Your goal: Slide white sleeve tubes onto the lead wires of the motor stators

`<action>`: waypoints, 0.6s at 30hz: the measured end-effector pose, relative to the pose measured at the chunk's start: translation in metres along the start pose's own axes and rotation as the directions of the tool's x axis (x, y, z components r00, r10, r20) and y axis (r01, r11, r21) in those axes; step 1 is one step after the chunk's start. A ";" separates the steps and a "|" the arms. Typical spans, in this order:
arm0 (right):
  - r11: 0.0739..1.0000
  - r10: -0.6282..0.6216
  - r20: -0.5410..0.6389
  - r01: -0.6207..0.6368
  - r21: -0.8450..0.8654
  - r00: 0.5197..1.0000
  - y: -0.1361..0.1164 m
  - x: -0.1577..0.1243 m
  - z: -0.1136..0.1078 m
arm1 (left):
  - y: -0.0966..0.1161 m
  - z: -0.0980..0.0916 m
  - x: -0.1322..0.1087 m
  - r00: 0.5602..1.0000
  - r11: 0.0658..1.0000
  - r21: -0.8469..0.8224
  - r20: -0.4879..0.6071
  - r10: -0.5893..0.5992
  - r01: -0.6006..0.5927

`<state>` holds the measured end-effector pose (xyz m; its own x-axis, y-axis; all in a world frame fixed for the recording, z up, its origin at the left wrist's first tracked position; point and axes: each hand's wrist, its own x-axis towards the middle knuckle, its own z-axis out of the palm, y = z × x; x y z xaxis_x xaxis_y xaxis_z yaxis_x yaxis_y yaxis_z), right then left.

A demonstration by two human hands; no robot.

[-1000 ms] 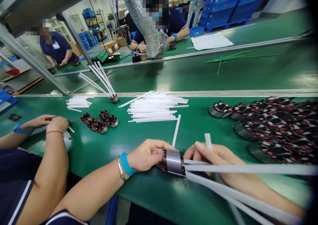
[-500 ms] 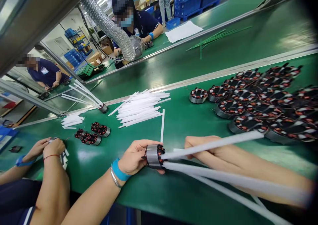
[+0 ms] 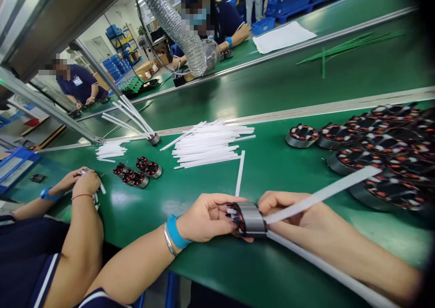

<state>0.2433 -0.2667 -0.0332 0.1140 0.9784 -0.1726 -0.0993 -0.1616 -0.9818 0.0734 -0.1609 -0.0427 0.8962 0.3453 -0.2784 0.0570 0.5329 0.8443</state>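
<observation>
A motor stator [image 3: 253,219], a grey metal ring with black and copper windings, is between my hands, its windings turned to the left. My left hand [image 3: 207,217] grips its wound end, thumb in front. A short white bit pokes out among the windings there. From the opposite end come white strips; one strip [image 3: 326,192] slants up to the right and another strip [image 3: 316,260] runs down to the right. My right hand [image 3: 295,212] is closed at that end, fingers around the base of the upper strip; its exact pinch is partly hidden.
White strips [image 3: 210,144] lie piled behind my hands, with one loose strip [image 3: 240,174] nearer. Many stators [image 3: 367,158] crowd the right. A co-worker's hands [image 3: 84,181] work at the left near small stators [image 3: 137,172]. A metal rail [image 3: 272,117] crosses behind.
The stator has turned so its windings face left instead of right. My right hand has come up to its right end and closed there. The view has shifted.
</observation>
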 end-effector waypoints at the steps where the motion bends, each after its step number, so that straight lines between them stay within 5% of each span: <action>1: 0.999 0.040 0.003 -0.040 0.008 0.999 0.000 0.001 0.000 | -0.001 0.000 0.000 1.000 1.000 0.019 -0.028 0.002 -0.001; 6: 0.995 0.060 -0.007 -0.060 -0.074 0.998 0.006 0.005 0.001 | -0.004 0.003 -0.001 0.987 0.991 0.131 -0.157 0.028 -0.007; 18: 0.900 -0.094 -0.030 0.072 -0.429 0.995 0.012 0.006 0.009 | -0.007 0.001 0.000 0.976 0.957 0.286 -0.193 0.099 -0.041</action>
<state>0.2343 -0.2614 -0.0458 0.1526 0.9849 -0.0814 0.3427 -0.1300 -0.9304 0.0735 -0.1654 -0.0478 0.7958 0.5389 -0.2761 0.1435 0.2751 0.9507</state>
